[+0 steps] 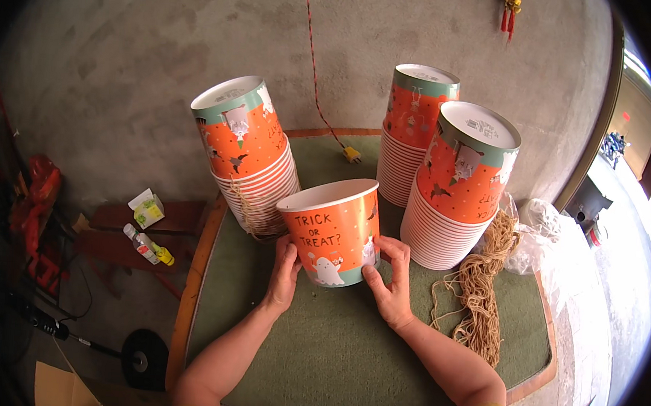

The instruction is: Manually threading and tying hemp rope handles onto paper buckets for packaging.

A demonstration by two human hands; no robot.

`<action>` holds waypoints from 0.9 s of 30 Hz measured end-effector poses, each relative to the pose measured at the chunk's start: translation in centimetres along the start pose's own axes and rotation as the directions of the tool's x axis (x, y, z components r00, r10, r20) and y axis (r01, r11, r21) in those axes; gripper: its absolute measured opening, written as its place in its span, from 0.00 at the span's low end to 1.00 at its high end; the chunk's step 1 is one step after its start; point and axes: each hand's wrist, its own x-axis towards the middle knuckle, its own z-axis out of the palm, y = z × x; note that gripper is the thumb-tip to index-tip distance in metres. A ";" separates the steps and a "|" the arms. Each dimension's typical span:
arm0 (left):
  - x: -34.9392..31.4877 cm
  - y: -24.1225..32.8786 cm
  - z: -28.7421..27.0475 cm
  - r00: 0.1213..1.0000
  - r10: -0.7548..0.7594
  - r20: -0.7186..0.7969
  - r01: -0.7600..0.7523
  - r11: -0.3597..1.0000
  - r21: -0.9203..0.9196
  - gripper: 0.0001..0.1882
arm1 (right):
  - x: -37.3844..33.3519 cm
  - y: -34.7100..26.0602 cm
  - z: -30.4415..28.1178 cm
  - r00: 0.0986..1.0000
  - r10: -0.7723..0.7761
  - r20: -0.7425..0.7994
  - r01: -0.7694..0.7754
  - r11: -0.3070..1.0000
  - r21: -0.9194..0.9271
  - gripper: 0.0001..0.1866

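Between my two hands is an orange paper bucket (pixel 335 230) with a white rim, a green base band and a printed ghost. It is upright with a slight tilt, just above or on the green table top (pixel 285 351); I cannot tell which. My left hand (pixel 284 274) grips its lower left side. On the lower right, my right hand (pixel 389 279) holds it with the thumb on the front. Upside-down nested stacks of like buckets stand around it: a left stack (pixel 248 148), a back stack (pixel 414 126) and a right stack (pixel 463 182).
Beside the right stack lies a bundle of brown twine (pixel 485 297), with clear plastic bags (pixel 538 233) behind it. A cord with a yellow plug (pixel 351 155) hangs over the table's back. Left of the table, a low bench (pixel 111 242) bears bottles (pixel 140 244) and a tissue pack (pixel 146 209).
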 end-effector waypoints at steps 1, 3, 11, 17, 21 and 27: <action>0.0 0.0 -0.1 1.000 0.000 0.000 0.000 1.000 0.009 0.27 | 0.0 -0.1 0.1 1.000 0.000 0.000 0.000 1.000 0.001 0.24; -0.1 -0.1 -0.1 1.000 -0.001 0.001 0.001 1.000 0.017 0.29 | -0.1 -0.2 0.2 1.000 -0.020 -0.010 0.019 1.000 -0.020 0.25; 0.1 -0.8 -1.0 0.996 0.031 0.089 -0.047 0.981 0.191 0.41 | -0.2 -0.3 0.4 0.997 -0.072 -0.007 0.071 0.995 -0.068 0.21; 0.1 -0.1 -0.7 0.996 -0.020 0.092 0.006 0.988 0.151 0.41 | -0.2 0.7 0.4 0.999 0.023 -0.039 -0.021 0.998 0.059 0.18; 0.1 0.6 0.3 0.997 0.016 0.073 -0.024 0.994 0.103 0.42 | -0.3 1.5 0.4 0.970 0.241 -0.027 -0.220 0.924 0.312 0.21; 0.0 0.7 0.3 0.997 0.051 0.054 -0.055 0.997 0.061 0.38 | -0.1 1.4 0.3 0.959 0.283 0.005 -0.275 0.925 0.262 0.28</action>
